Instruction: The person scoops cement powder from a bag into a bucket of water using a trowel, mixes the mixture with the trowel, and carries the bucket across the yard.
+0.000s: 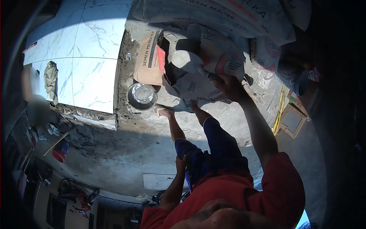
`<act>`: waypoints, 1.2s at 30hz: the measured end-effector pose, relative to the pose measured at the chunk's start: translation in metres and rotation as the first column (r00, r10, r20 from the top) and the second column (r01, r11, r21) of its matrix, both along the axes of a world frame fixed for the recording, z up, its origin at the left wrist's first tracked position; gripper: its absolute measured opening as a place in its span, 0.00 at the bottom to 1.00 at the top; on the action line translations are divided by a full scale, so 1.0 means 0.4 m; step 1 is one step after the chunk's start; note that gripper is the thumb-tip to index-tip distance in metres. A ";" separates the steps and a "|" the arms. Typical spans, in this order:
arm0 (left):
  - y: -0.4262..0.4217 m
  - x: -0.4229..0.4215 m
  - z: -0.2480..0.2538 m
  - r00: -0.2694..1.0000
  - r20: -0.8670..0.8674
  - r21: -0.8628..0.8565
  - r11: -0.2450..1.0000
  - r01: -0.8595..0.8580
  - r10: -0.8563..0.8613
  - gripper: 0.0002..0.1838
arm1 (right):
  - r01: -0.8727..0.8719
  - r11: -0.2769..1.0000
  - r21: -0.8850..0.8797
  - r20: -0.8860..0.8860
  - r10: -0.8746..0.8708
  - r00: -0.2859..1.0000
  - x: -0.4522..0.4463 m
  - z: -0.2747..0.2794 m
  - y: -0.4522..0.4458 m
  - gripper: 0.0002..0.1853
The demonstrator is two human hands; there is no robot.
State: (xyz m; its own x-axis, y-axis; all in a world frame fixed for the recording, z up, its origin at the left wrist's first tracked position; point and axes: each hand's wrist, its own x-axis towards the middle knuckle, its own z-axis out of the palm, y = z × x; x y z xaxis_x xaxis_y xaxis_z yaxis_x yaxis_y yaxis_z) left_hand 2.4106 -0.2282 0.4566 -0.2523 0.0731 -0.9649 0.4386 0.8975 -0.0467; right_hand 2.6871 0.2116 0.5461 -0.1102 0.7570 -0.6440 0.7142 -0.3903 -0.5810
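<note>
My right hand [230, 87] grips the upper edge of an open, crumpled cement sack [192, 87] with its fingers closed. Inside the sack's opening are dark shadow and a pale, sunlit patch. Against my thigh, at the blue shorts, rests my left hand [181, 163]; its fingers are too dark to make out. To the left of the open sack a brown paper sack [146, 61] lettered "SEMEN MERDEKA" lies beside it. A round metal bowl [142, 96] sits on the rough floor just below the brown sack, near my foot.
More cement sacks [225, 17] are piled ahead. Marbled tiles [93, 45] cover the raised floor at left, with a crumpled cloth [50, 81] on them. At right are a yellow tool [279, 110] and a wooden frame [292, 119]. A red-and-blue bucket [60, 152] stands lower left.
</note>
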 end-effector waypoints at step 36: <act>0.012 0.040 0.007 1.000 0.016 0.002 1.000 0.015 -0.015 0.47 | -0.678 0.718 0.158 0.210 0.646 0.734 -0.051 -0.247 0.100 0.16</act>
